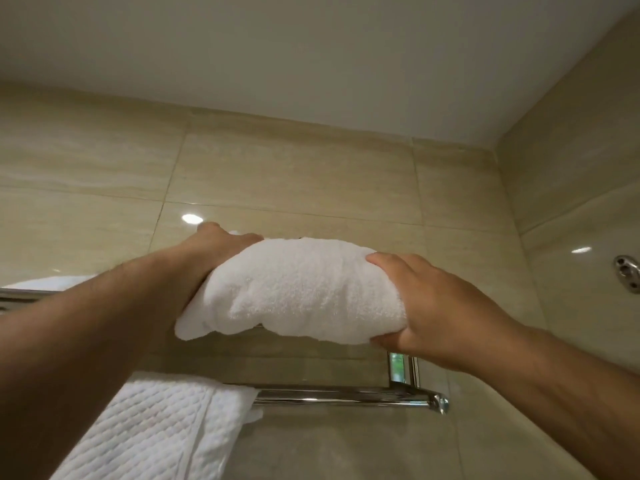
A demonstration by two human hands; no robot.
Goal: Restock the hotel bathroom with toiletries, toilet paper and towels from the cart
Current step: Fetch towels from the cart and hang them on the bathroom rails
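Note:
A folded white terry towel is held up at the level of the chrome towel rack's top shelf, against the beige tiled wall. My left hand grips its left end, fingers curled over the top. At the towel's right end my right hand grips it, thumb on top and fingers underneath. The towel's underside sags over the shelf edge. The shelf surface beneath it is hidden.
A white waffle-weave towel hangs over the rack's lower bar at the left. Another white towel's edge lies on the shelf at far left. A chrome wall fitting sits on the right wall. The ceiling is close above.

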